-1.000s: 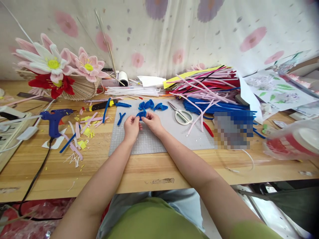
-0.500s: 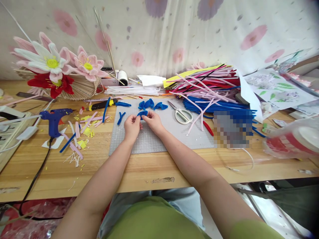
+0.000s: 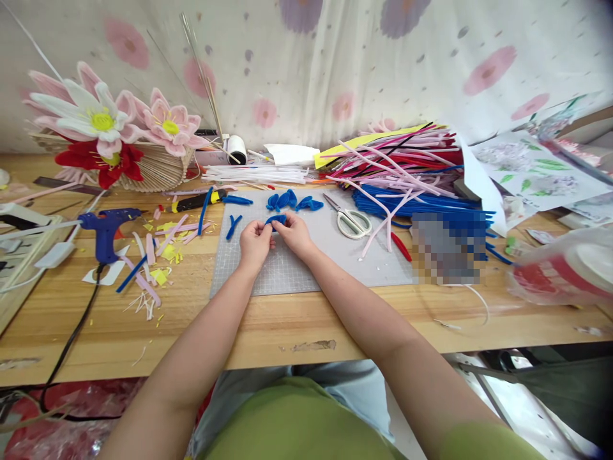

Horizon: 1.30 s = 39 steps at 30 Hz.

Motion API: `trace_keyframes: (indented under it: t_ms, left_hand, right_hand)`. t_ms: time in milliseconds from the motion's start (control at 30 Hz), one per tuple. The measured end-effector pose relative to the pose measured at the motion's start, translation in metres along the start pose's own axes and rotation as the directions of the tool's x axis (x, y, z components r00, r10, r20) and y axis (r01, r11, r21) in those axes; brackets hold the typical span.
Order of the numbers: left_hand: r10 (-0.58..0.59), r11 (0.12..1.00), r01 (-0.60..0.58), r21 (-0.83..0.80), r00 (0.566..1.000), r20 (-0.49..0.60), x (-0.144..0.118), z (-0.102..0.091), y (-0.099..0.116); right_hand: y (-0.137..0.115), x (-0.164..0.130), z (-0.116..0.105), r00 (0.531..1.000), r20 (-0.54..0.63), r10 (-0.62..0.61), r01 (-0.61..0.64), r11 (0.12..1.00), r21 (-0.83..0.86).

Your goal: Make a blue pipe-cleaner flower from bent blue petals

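Between my fingertips is a small blue pipe cleaner petal (image 3: 275,219), held above the grey cutting mat (image 3: 330,271). My left hand (image 3: 255,244) pinches its left side, and my right hand (image 3: 295,236) grips it from the right; the fingers hide its lower part. Just behind, several finished-looking blue looped pieces (image 3: 281,200) lie on the mat, with another blue looped piece (image 3: 310,204) to their right. A Y-shaped blue pipe cleaner (image 3: 234,227) rests left of my hands. White-handled scissors (image 3: 353,223) lie to the right, blades pointing back and left.
A blue glue gun (image 3: 108,233) stands at left among pink and yellow scraps (image 3: 165,252). Pipe cleaner flowers (image 3: 103,121) sit behind it. Bundles of blue pipe cleaners (image 3: 383,203) and pink and red ones (image 3: 407,153) fill the back right. A bagged cup (image 3: 565,268) is far right.
The blue petal has shifted very slightly between my fingers and looks a little flatter. Both hands stay in nearly the same place.
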<state>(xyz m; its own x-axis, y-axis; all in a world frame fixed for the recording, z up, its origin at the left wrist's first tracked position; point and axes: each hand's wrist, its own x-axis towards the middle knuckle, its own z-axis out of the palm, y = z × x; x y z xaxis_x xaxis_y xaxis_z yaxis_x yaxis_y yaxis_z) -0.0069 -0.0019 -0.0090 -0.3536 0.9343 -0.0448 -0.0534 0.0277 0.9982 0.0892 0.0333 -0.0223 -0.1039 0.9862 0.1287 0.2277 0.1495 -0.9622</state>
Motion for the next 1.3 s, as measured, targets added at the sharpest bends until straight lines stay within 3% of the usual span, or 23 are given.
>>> trace_keyframes:
  t_ms: [333, 467, 667, 867, 933, 1033, 1133, 1300]
  left_hand:
    - [0.043, 0.999, -0.044, -0.012, 0.998, -0.047, -0.002, 0.002, -0.001]
    - [-0.020, 1.000, 0.020, 0.000, 1.000, 0.012, -0.002, 0.001, 0.003]
    - [-0.106, 0.994, 0.106, 0.004, 0.991, 0.085, 0.000, -0.001, 0.009]
    - [-0.078, 0.990, 0.066, 0.121, 0.992, 0.095, 0.002, -0.003, 0.004]
    - [-0.006, 0.978, -0.013, 0.206, 0.996, 0.093, 0.001, -0.004, 0.002]
    - [0.114, 0.930, -0.127, 0.344, 0.992, 0.056, 0.002, -0.006, 0.002]
    - [0.147, 0.910, -0.133, 0.392, 0.989, -0.006, 0.004, -0.007, 0.001]
    - [0.146, 0.923, -0.119, 0.365, 0.988, -0.047, 0.008, -0.007, 0.000]
  right_hand:
    - [-0.004, -0.002, 0.000, 1.000, -0.002, 0.015, -0.015, 0.998, 0.068]
    - [-0.004, -0.002, -0.002, 0.998, -0.049, -0.029, 0.034, 0.995, 0.092]
    - [-0.009, -0.005, -0.004, 0.999, -0.031, -0.038, 0.040, 0.997, 0.071]
    - [-0.012, -0.002, -0.015, 0.994, -0.099, -0.051, 0.063, 0.990, 0.122]
    - [-0.012, -0.001, -0.020, 0.997, -0.049, -0.063, 0.069, 0.987, 0.143]
    - [-0.013, -0.001, -0.027, 0.984, 0.174, -0.049, 0.008, 0.974, 0.227]
    - [-0.016, -0.004, -0.028, 0.943, 0.329, -0.051, -0.055, 0.951, 0.305]
    - [-0.018, -0.009, -0.019, 0.933, 0.357, -0.048, -0.129, 0.881, 0.455]
